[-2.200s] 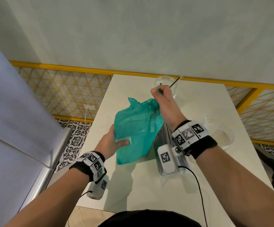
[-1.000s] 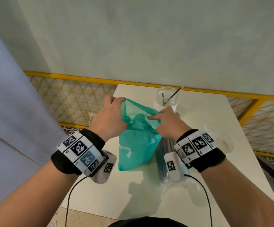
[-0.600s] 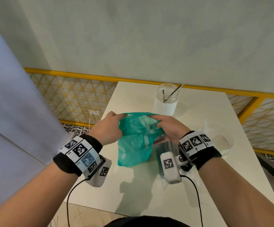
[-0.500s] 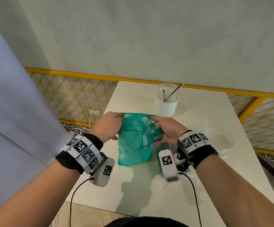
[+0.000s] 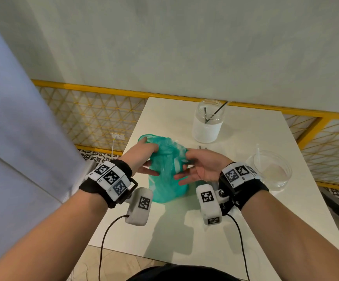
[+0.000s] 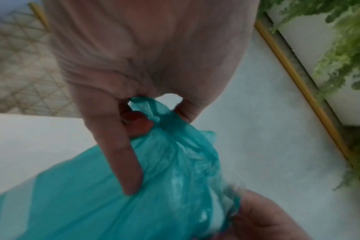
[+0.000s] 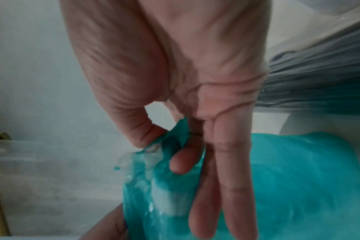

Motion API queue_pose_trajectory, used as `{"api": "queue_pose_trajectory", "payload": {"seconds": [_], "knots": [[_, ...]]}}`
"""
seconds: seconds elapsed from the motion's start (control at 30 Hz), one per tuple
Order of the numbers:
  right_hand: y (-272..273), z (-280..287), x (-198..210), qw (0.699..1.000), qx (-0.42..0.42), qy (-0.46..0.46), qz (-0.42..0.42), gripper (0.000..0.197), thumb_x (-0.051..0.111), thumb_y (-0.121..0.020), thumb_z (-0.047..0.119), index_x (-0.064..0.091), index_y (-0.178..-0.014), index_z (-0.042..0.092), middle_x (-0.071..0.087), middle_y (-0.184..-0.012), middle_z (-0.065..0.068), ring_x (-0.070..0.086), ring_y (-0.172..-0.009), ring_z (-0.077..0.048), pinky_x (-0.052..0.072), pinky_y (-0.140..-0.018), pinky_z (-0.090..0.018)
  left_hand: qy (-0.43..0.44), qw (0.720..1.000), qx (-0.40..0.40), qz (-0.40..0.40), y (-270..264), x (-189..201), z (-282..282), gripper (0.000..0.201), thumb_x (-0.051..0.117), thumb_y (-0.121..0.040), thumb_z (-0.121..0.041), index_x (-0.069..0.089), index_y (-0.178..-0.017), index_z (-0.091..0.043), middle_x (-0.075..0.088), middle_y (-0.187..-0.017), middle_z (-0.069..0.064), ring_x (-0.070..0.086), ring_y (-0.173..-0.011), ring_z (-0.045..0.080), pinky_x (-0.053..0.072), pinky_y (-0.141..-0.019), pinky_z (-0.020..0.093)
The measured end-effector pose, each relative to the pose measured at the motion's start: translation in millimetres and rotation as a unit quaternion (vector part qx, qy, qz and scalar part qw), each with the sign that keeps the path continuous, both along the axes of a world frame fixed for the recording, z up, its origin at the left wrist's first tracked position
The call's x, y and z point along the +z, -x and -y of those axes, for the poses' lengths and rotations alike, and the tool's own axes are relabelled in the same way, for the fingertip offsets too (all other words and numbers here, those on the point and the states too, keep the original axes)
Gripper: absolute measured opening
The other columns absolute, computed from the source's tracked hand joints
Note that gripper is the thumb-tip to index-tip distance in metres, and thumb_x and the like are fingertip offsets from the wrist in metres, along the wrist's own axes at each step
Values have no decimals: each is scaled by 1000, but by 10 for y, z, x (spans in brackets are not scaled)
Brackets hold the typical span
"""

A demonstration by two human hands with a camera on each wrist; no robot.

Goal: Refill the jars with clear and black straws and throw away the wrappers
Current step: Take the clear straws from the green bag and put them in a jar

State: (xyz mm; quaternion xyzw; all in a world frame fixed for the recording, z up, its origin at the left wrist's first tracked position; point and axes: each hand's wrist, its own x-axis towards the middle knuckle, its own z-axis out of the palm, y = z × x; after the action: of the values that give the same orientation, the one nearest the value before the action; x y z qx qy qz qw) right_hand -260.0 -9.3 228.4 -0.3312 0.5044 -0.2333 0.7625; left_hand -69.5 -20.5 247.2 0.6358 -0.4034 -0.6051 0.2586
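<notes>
A teal plastic bag (image 5: pixel 165 175) stands on the white table (image 5: pixel 185 230) between my hands, with pale wrapper film showing inside its mouth. My left hand (image 5: pixel 142 157) pinches the bag's left rim (image 6: pixel 154 112). My right hand (image 5: pixel 200 166) pinches the right rim (image 7: pixel 175 138) with thumb and forefinger, its other fingers straight. A glass jar (image 5: pixel 208 121) with a few black straws stands at the back. A second clear jar (image 5: pixel 270 169) is at the right. A pack of straws (image 7: pixel 318 78) lies under my right hand.
The table's near edge (image 5: pixel 164 255) is close to my body. A yellow railing (image 5: pixel 103 90) with mesh runs behind and to both sides. A grey panel (image 5: pixel 22 128) stands at the left. Green plants (image 6: pixel 339 48) show beyond the rail.
Both hands have come down and toward me with the bag's mouth, bunching the bag lower. My right palm has turned upward.
</notes>
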Motion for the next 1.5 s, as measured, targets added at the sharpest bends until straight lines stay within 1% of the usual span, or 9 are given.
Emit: {"api": "queue_pose_trajectory", "payload": {"seconds": [0.07, 0.17, 0.3, 0.43, 0.53, 0.7, 0.87, 1.13, 1.5], "knots": [[6, -9, -9, 999, 8, 34, 30, 42, 36, -96, -1, 47, -136, 8, 58, -109, -20, 70, -81, -31, 60, -76, -51, 13, 999, -7, -40, 12, 30, -25, 56, 48, -90, -3, 34, -138, -28, 51, -111, 10, 55, -91, 25, 61, -66, 43], [23, -8, -77, 995, 7, 71, 72, 62, 39, -90, -14, 42, -141, 22, 57, -133, -20, 64, -110, -38, 57, -85, -49, 33, 997, -48, -58, -8, 61, -49, 45, 49, -84, 14, 49, -107, -24, 58, -114, 7, 61, -100, 24, 59, -81, 44], [-3, -41, -171, 990, -6, 108, 90, 81, 46, -83, -26, 37, -144, 27, 52, -137, -20, 61, -117, -37, 57, -87, -48, 67, 991, -106, -43, -30, -17, -42, 74, 55, -75, 23, 37, -131, -21, 56, -116, 4, 60, -104, 22, 61, -73, 31], [-35, -84, -313, 990, -45, 130, 41, 92, 47, -77, -30, 31, -147, 28, 49, -135, -23, 58, -116, -43, 60, -78, -47, 77, 987, -136, 24, -110, -204, -1, 102, 66, -65, 18, 23, -144, -28, 51, -125, 8, 58, -113, 29, 59, -81, 44], [-52, -97, -424, 986, -31, 152, -61, 89, 51, -79, -24, 26, -147, 28, 52, -126, -18, 59, -113, -39, 60, -78, -47, 108, 956, -219, 163, -125, -406, -19, 120, 79, -47, -1, 20, -145, -38, 49, -124, 7, 51, -117, 29, 57, -85, 49], [-103, -115, -609, 963, 22, 157, -219, 88, 60, -82, -9, 19, -149, 30, 57, -100, -7, 62, -104, -33, 59, -79, -47, 160, 917, -242, 275, -77, -718, -77, 98, 73, -69, 2, 18, -147, -18, 38, -120, 8, 24, -106, 17, 32, -104, 39], [-52, -59, -644, 907, 44, 224, -354, 97, 77, -62, 22, 28, -145, 27, 40, -134, -12, 45, -123, -33, 46, -103, -49, 187, 922, -211, 265, -148, -866, -38, 86, 77, -70, -8, 31, -141, -24, 28, -113, 6, 28, -105, 19, 30, -110, 30], [-37, -93, -633, 937, -18, 303, -171, 101, 78, -70, -1, 20, -148, 25, 37, -143, 6, 39, -128, -9, 38, -101, -24, 162, 932, -219, 238, -175, -969, -43, 106, 80, -68, -3, 16, -150, -26, 33, -116, 5, 53, -98, 27, 45, -102, 39], [121, -106, -610, 954, -53, 269, -122, 87, 67, -74, 4, 26, -147, 25, 40, -145, -2, 41, -133, -19, 39, -109, -38, 176, 953, -202, 141, -180, -961, -19, 137, 90, -37, -39, 9, -146, -26, 16, -143, -8, 22, -139, 13, 30, -116, 40]]}}
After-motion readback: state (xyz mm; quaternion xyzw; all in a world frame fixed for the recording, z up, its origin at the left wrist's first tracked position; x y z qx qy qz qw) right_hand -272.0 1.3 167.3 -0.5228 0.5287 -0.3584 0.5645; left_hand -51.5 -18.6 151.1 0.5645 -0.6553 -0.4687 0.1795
